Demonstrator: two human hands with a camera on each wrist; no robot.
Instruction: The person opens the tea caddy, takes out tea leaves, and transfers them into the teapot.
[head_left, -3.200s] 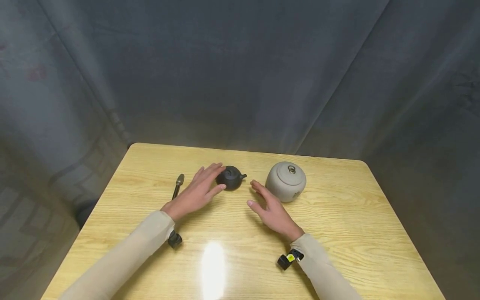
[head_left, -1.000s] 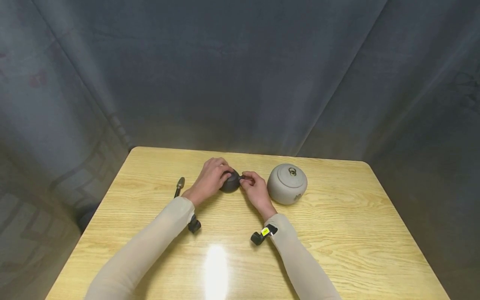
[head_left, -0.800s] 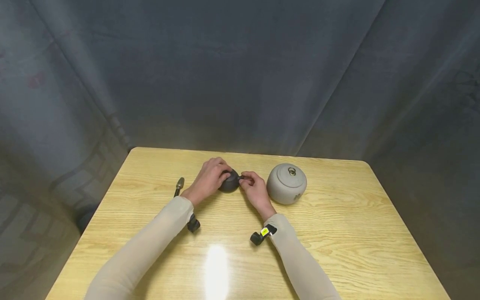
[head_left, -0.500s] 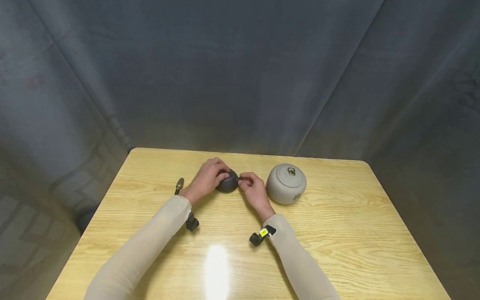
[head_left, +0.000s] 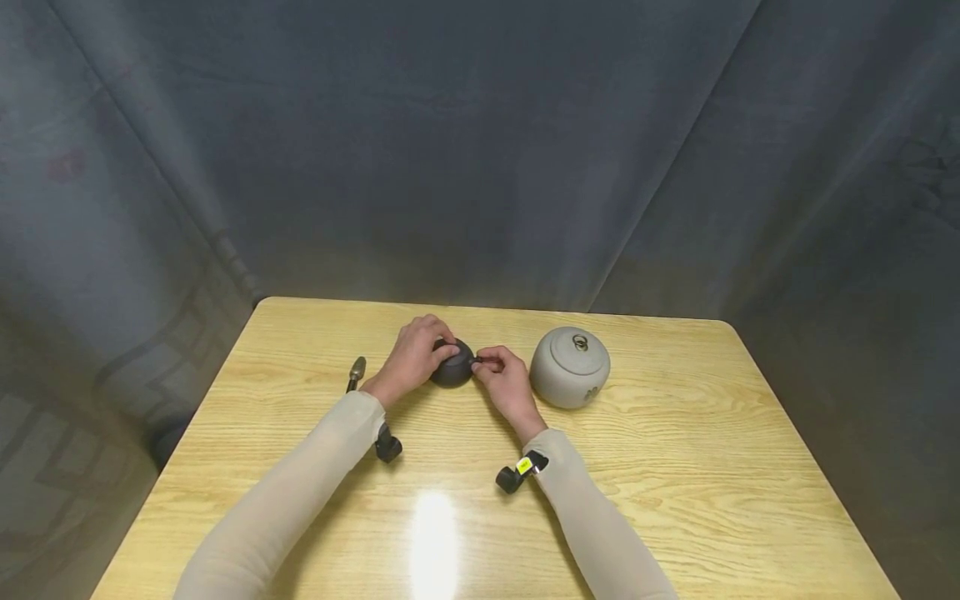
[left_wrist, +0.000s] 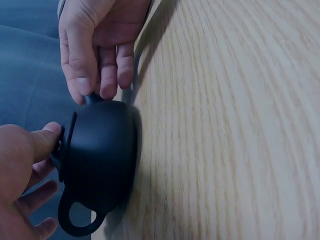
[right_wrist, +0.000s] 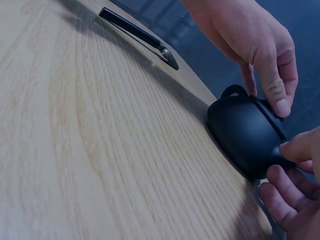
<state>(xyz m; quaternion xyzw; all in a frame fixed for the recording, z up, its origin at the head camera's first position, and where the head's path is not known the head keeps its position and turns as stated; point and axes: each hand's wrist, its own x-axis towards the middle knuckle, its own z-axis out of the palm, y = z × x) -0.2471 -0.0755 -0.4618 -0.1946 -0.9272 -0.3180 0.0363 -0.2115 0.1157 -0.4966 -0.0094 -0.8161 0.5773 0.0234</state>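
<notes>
A small black teapot (head_left: pixel 452 372) sits on the wooden table between my two hands. My left hand (head_left: pixel 414 358) reaches over it, thumb and fingers pinching the lid's knob; the lid (left_wrist: pixel 68 147) is seated on the pot in the left wrist view. With thumb and fingertips, my right hand (head_left: pixel 506 383) pinches the spout, which the fingers mostly hide. The ring-shaped handle (left_wrist: pixel 80 220) of the pot points away from the right hand, toward the left side.
Close to the right hand stands a round grey lidded jar (head_left: pixel 570 371) with a metal ring on top. Left of the left hand lies a tool with a black handle and metallic tip (head_left: pixel 357 369). A dark curtain (head_left: pixel 450 150) hangs behind the table (head_left: pixel 675 467).
Both hands, earlier spread on either side of the teapot, have come in and now grip its lid knob and spout. The teapot has shifted slightly left with them.
</notes>
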